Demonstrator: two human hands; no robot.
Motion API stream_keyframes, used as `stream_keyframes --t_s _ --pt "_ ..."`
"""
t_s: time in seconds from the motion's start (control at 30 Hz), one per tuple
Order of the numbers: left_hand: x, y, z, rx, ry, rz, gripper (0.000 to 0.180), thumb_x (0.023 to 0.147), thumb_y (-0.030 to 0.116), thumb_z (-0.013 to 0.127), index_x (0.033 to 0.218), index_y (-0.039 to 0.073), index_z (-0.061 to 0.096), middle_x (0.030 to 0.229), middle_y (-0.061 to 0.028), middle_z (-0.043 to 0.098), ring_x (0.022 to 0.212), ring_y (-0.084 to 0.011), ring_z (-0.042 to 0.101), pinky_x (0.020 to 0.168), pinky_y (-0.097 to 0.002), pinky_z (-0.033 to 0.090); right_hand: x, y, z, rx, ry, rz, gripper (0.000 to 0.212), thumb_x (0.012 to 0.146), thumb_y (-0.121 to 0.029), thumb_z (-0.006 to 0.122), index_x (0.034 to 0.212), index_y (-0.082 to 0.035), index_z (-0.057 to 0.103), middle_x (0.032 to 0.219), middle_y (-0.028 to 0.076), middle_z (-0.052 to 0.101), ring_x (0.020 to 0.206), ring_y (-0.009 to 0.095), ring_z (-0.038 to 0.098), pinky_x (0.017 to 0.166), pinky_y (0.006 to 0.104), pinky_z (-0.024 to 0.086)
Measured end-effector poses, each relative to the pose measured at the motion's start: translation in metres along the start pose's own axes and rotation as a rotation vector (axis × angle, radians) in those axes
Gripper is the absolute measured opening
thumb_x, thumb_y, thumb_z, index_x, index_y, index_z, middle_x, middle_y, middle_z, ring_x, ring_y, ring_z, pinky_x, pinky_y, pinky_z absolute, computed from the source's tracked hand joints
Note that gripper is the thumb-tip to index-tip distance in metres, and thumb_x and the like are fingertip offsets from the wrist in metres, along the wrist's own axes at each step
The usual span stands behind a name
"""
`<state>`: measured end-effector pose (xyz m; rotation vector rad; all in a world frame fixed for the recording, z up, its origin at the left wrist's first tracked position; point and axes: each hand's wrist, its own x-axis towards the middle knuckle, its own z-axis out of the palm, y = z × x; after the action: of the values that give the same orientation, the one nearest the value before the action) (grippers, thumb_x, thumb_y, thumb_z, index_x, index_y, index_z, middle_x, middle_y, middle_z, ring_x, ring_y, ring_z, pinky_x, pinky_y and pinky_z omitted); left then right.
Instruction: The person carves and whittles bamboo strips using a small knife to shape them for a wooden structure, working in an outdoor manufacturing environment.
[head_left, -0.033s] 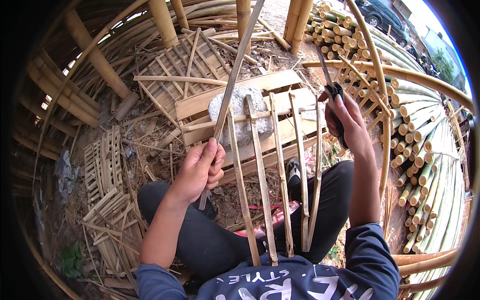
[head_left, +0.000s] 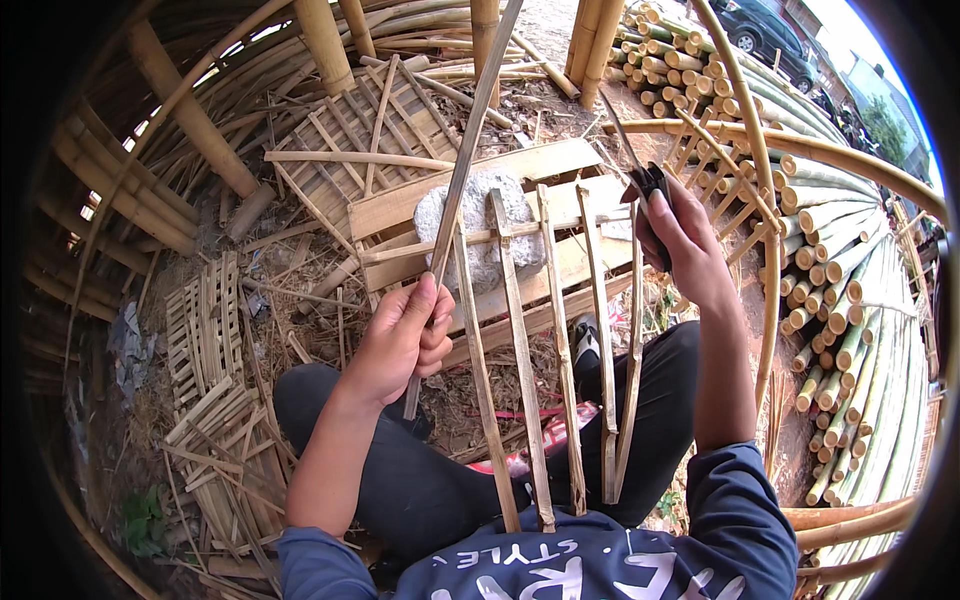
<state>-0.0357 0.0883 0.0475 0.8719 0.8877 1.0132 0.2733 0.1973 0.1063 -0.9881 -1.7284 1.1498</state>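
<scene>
My left hand (head_left: 405, 335) is closed around a long, narrow bamboo strip (head_left: 466, 150), which slants up and away past the stone block. In my right hand (head_left: 685, 235) is a knife (head_left: 653, 185) with a black handle, its thin dark blade pointing up and to the left. Between my hands a comb-like frame of bamboo slats (head_left: 524, 355) leans from my lap onto a rough grey stone block (head_left: 470, 205). A crosspiece joins the slats near their far ends. Under the block lie pale wooden boards (head_left: 560, 160). The blade and the strip are apart.
Stacked bamboo poles (head_left: 850, 350) fill the right side, with a curved bamboo pole (head_left: 768, 250) rising beside my right arm. Slatted bamboo panels (head_left: 330, 150) lie at the far left. Cut bamboo pieces (head_left: 215, 430) are heaped on the littered ground at left. Upright posts (head_left: 325, 45) stand behind.
My right hand has moved slightly left with the knife, and the blade leans further left. My left hand and the strip have hardly moved.
</scene>
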Motion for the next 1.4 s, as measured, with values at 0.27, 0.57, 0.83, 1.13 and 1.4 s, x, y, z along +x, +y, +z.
stream_keyframes --t_s 0.27,0.57,0.83,1.13,1.4 --pt "0.009 -0.017 -0.003 -0.172 -0.068 -0.039 0.045 0.111 0.048 0.036 0.087 0.012 0.043 0.062 0.0077 0.025 0.048 -0.0030 0.021 0.041 -0.0228 0.016 0.019 0.028 0.046 -0.679 -0.160 -0.310 0.036 0.101 -0.033 0.063 0.097 0.001 0.053 0.069 0.020 0.056 0.064 0.040 0.058 0.063 0.0472 0.044" --pt "0.008 -0.041 0.027 -0.114 -0.037 -0.111 0.031 0.114 0.040 0.033 0.110 0.013 0.048 0.064 0.0070 0.029 0.050 -0.0026 0.023 0.043 -0.0205 0.018 0.002 0.039 0.057 -0.731 -0.181 -0.267 0.034 0.095 -0.033 0.069 0.103 -0.002 0.057 0.075 0.019 0.059 0.071 0.043 0.060 0.065 0.0489 0.045" --pt "0.007 -0.060 0.028 0.268 0.154 0.154 0.033 0.114 0.034 0.036 0.103 0.008 0.052 0.069 0.0059 0.042 0.058 -0.0018 0.035 0.050 -0.0204 0.029 -0.005 0.046 0.053 -0.716 -0.179 -0.283 0.036 0.094 -0.035 0.069 0.098 -0.002 0.055 0.076 0.019 0.059 0.071 0.043 0.060 0.064 0.0495 0.045" --pt "0.004 -0.063 0.036 0.892 0.369 0.424 0.041 0.112 0.029 0.037 0.087 0.000 0.051 0.060 -0.0041 0.044 0.053 -0.0120 0.042 0.051 -0.0323 0.034 -0.012 0.044 0.060 -0.778 -0.168 -0.313 0.042 0.092 -0.042 0.071 0.092 -0.004 0.053 0.075 0.016 0.058 0.067 0.042 0.061 0.059 0.0485 0.047" --pt "-0.003 -0.055 0.036 0.887 0.327 0.418 0.033 0.110 0.021 0.043 0.084 0.001 0.047 0.058 -0.0150 0.047 0.049 -0.0341 0.051 0.050 -0.0441 0.035 -0.014 0.041 0.058 -0.954 -0.064 -0.435 0.048 0.091 -0.053 0.068 0.092 -0.007 0.055 0.070 0.009 0.058 0.060 0.031 0.064 0.051 0.0422 0.048"
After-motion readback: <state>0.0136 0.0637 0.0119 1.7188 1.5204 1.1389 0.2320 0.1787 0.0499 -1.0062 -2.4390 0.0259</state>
